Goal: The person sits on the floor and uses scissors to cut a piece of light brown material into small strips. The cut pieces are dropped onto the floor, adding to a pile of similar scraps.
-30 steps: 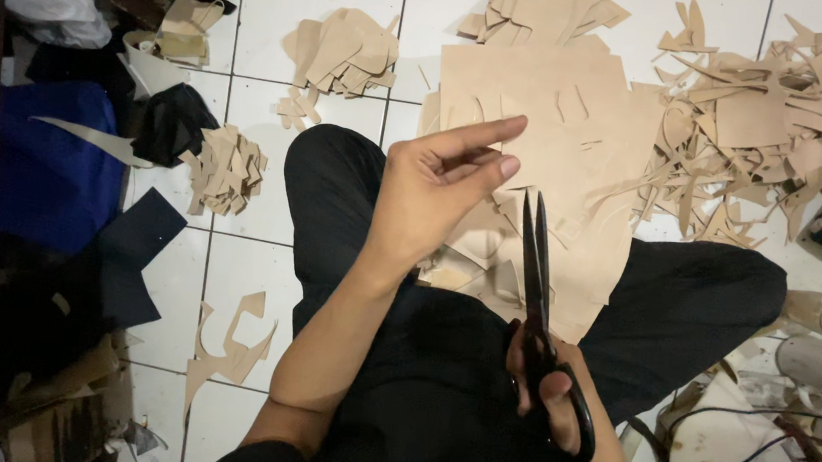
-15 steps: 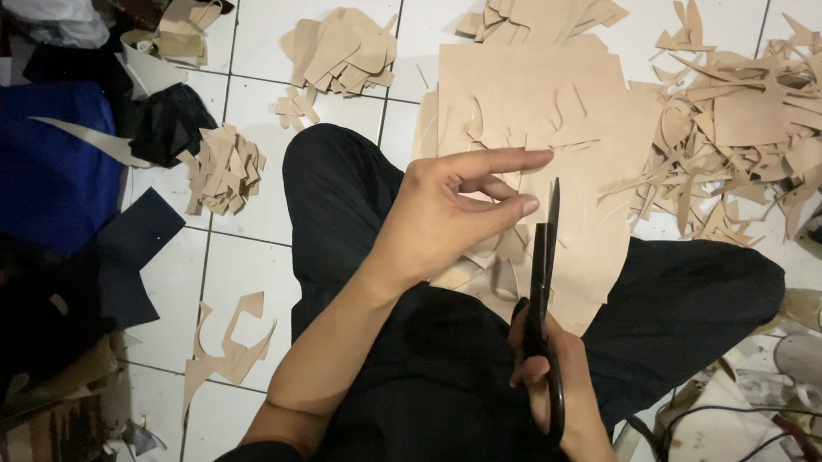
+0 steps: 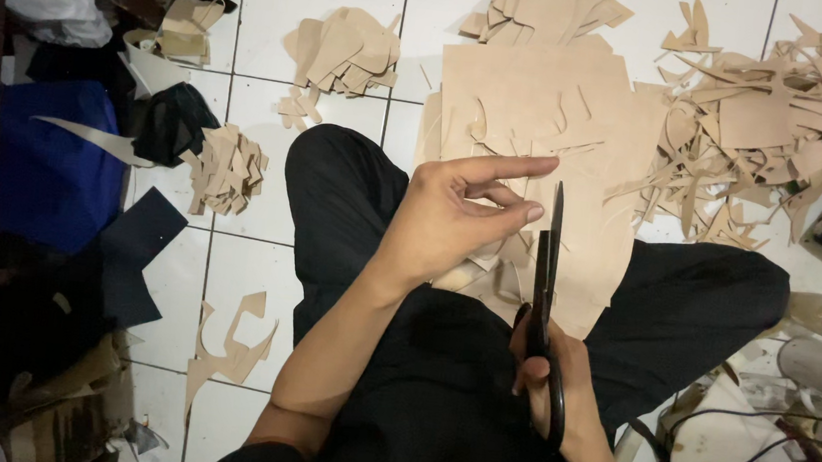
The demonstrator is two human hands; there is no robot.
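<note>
I sit cross-legged in black trousers on a white tiled floor. My right hand grips the handles of black scissors, whose blades point away from me and are closed. My left hand hovers just left of the blades, fingers loosely curled, index finger stretched toward the blade tips; it holds nothing I can see. A large tan sheet with cut slits lies over my lap and the floor beneath both hands.
Tan offcuts lie in piles: top centre, top left, left, a big heap at right. A cutout scrap lies lower left. Blue and black cloth crowds the left. Rolls and cables sit at right.
The scissors swung upright and shifted slightly right, with the blades closing. My left hand moved right and a little down, fingers curling closer to the blades.
</note>
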